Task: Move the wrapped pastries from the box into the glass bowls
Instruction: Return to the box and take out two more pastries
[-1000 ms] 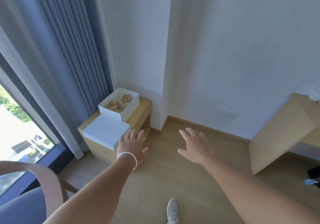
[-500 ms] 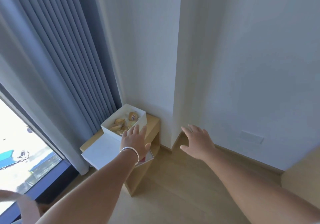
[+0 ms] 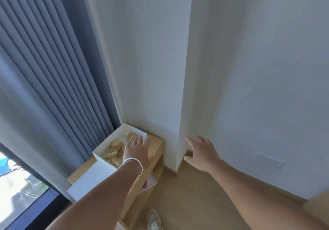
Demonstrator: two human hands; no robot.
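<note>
A person's left hand point(image 3: 138, 152), fingers straight and spread and holding nothing, reaches over the near right corner of an open white box point(image 3: 99, 154) that sits on a low wooden bench point(image 3: 156, 143) in the corner of a room; a silver bangle point(image 3: 133, 162) circles the wrist. Wrapped pastries point(image 3: 114, 147), golden under clear film, lie loose inside the box just left of and beyond the hand, one with a printed label close to the fingertips; whether the fingers touch any wrapper cannot be told from this angle. A flat white lid or second box point(image 3: 89, 180) lies on the bench on the near side of the open box, under the forearm. The right hand point(image 3: 201, 152), also spread and flat with nothing in it, hangs in the air well to the right of the bench, in front of a white wall pillar point(image 3: 185, 87). Grey pleated curtains point(image 3: 44, 69) hang to the left of the left hand, beside a window point(image 3: 16, 185). A pale shoe point(image 3: 154, 219) stands on the wooden floor point(image 3: 195, 203) below and between both arms
</note>
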